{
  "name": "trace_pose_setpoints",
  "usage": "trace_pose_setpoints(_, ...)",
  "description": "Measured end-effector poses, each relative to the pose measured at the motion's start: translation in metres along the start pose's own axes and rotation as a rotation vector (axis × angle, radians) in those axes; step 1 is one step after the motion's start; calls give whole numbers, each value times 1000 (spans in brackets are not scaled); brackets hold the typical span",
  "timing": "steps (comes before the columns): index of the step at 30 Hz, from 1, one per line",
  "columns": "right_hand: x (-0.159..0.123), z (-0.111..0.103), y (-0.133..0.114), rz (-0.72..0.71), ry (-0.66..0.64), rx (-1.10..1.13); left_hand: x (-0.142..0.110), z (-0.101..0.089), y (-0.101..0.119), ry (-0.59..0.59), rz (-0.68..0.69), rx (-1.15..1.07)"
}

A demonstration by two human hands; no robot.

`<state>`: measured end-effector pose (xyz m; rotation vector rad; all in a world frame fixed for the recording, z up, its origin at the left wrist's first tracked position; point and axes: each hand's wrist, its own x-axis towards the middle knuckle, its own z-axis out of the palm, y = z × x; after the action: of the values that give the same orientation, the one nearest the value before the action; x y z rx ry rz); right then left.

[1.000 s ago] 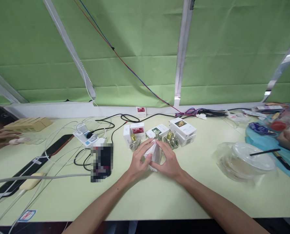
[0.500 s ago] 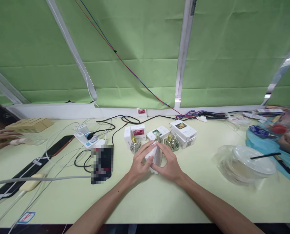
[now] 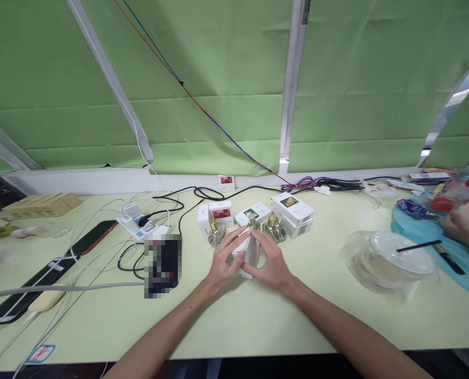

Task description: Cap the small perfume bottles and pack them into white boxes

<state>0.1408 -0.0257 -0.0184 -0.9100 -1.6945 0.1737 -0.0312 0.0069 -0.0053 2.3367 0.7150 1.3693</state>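
Observation:
Both my left hand (image 3: 227,259) and my right hand (image 3: 271,261) are closed around a small white box (image 3: 248,251) that stands on the table, fingertips meeting near its top edge. My hands cover much of the box. Just behind them are glass bottles: one with a gold cap (image 3: 216,233) to the left, a clear-topped bottle (image 3: 252,221) in the middle and gold-capped bottles (image 3: 274,227) to the right. Further back lie a white box with a red picture (image 3: 221,212), a white box with a green picture (image 3: 253,214) and stacked white boxes (image 3: 294,210).
On the left are a power strip (image 3: 137,223), loose cables, a partly blurred dark object (image 3: 163,266) and a long black case (image 3: 32,287). At right stand a lidded plastic bowl in a bag (image 3: 394,260) and a blue bag (image 3: 411,231), with another person's hand (image 3: 467,229) beside it.
My hands keep their hold on the white box with hardly any shift. The view has turned slightly. At the far left, another person's hand has moved away from a pale object and is blurred.

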Motion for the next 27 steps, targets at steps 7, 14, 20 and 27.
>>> trace_pose_setpoints(7,1,0,1,-21,18,-7,1,0,0,4,21,-6)
trace_pose_setpoints(14,1,1,0,-15,20,-7,1,-1,0,-1,8,-3)
trace_pose_setpoints(20,1,0,0,7,4,-3,0,-1,0,-13,-2,-15)
trace_pose_setpoints(27,0,0,0,4,-3,-23,0,-1,2,-14,-26,-18)
